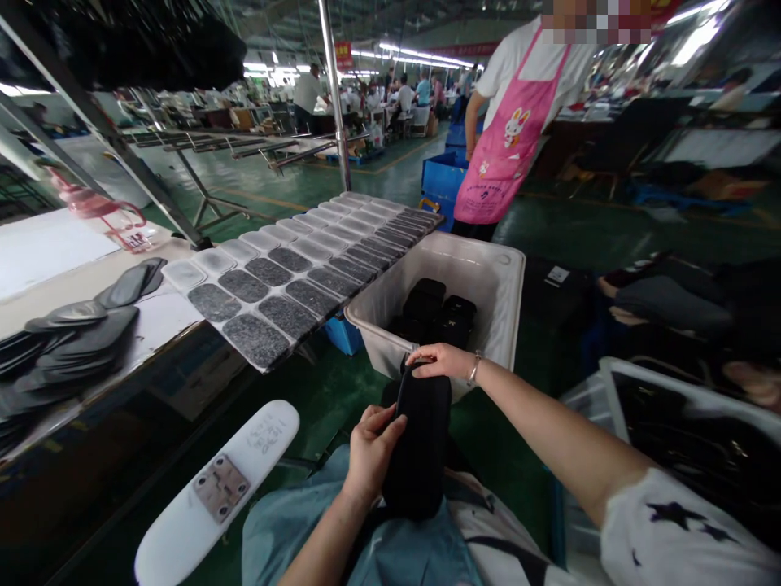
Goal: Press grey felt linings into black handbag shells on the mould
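Black oblong fabric case [421,439] over the teal-clad lap [298,521]
I see the left hand [372,448] pinching its edge, the right hand [444,360] grasping its far end, probably to steady it.

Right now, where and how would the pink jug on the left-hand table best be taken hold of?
Probably by the handle of the pink jug, coming from the right: the loop sticks out on that side, while the jug stands on the table. The left hand is nearer, though it and the right hand are both on the black case.
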A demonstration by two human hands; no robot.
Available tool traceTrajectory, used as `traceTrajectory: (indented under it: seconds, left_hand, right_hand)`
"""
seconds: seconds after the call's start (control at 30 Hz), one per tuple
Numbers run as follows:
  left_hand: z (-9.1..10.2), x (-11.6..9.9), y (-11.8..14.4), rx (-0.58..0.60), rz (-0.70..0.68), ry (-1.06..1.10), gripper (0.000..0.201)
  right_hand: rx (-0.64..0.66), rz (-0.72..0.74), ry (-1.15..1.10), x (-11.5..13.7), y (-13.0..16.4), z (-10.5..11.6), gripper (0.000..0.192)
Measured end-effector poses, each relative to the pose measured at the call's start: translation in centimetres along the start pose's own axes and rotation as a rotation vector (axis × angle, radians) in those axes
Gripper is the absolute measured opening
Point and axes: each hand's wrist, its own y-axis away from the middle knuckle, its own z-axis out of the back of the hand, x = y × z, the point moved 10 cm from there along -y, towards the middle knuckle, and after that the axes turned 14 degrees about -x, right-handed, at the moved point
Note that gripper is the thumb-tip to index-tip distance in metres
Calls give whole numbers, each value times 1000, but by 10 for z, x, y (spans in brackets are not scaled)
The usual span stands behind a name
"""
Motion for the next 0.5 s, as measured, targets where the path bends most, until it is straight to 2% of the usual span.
traceTrajectory:
  seconds: [0.17,0.3,0.4,0.5]
  left_hand:
    - [-1,0,-2,29,-5,36,49]
    - [9,9,-1,-28,40,81,42]
    - [13,17,3,-27,72,104,40]
    - [15,27,7,-6,133,134,45]
  right_hand:
    - [-3,-33,-11,3,0,-12,31]
    - [-70,-88,-10,2,-5,-23,27]
    - [-185,-136,-18,3,-7,-24,23]
    - [-427,-209,-16,2,13,-10,31]
